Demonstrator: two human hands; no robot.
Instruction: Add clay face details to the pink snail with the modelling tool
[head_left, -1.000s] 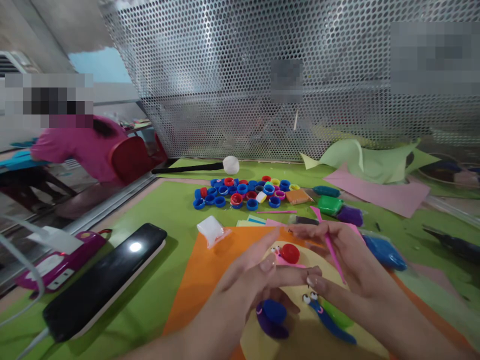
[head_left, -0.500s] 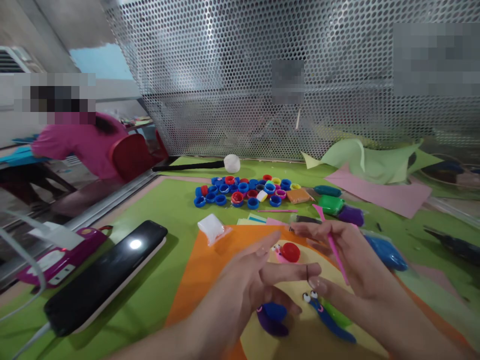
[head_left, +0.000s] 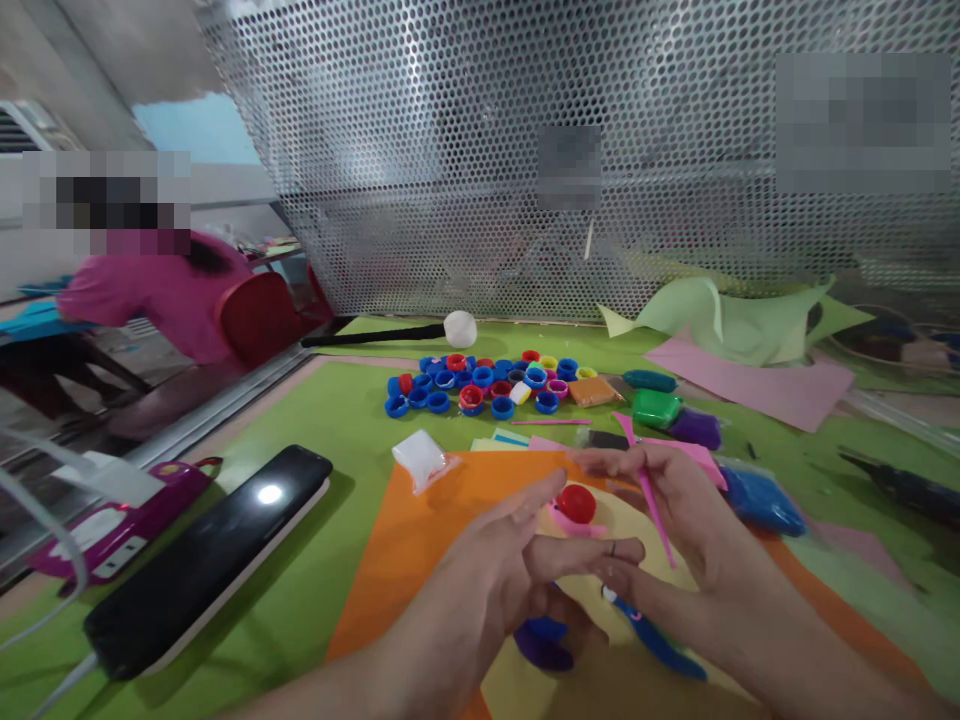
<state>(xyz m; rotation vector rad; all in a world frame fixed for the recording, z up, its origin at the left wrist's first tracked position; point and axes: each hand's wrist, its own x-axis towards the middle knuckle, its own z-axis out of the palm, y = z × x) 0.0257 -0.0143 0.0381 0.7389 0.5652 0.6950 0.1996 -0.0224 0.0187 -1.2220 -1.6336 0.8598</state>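
My left hand hovers over an orange sheet with a pale yellow shape on it. Its fingers are stretched and apart; a tiny dark strand lies across the index finger. My right hand carries a slim pink modelling tool between its fingers, and its thumb meets the left index finger near the strand. Beyond the hands sits a clay snail with a red shell and pink body. Partly hidden below are a purple-and-blue clay figure and a blue clay figure with a white eye.
Several bottle caps spread across the back, beside clay packets in orange, green and blue. A white packet lies left. A lit phone and purple power strip are farther left. Someone in pink sits beyond.
My right thumb has shifted slightly left along the left index fingertip, and the right hand has tilted, covering more of the blue figure. The pink tool has moved a little left.
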